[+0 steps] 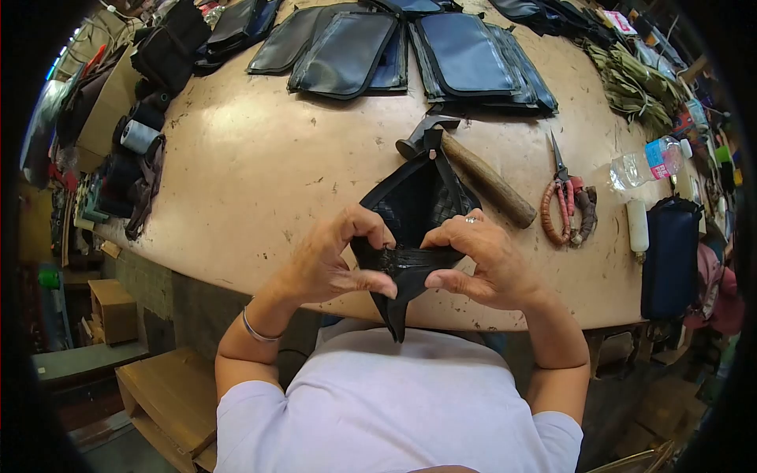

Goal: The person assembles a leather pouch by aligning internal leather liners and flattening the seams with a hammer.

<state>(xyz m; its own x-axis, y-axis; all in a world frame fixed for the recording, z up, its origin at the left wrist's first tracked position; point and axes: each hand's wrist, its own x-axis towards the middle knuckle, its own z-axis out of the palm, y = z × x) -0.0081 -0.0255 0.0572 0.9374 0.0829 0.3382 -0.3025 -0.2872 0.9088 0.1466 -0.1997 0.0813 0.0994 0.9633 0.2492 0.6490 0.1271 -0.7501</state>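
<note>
A black pouch (412,206) with a quilted-looking inside is spread at the table's front edge, its lower tip hanging toward my shirt. My left hand (335,256) has its curled fingers on the pouch's left edge, the thumb lower and apart from them. On the other side, my right hand (481,260), wearing a ring, grips the right edge with bent fingers, its thumb near the front flap. Behind the pouch lies a hammer (490,180) with a wooden handle, partly covered by the pouch. Scissors (564,197) with wrapped handles rest to the right.
Stacks of black pouch panels (347,51) lie at the back. Thread spools (140,135) line the left edge. A water bottle (650,162), a dark blue case (670,256) and an olive strap bundle (635,79) are on the right. A cardboard box (169,402) stands below left.
</note>
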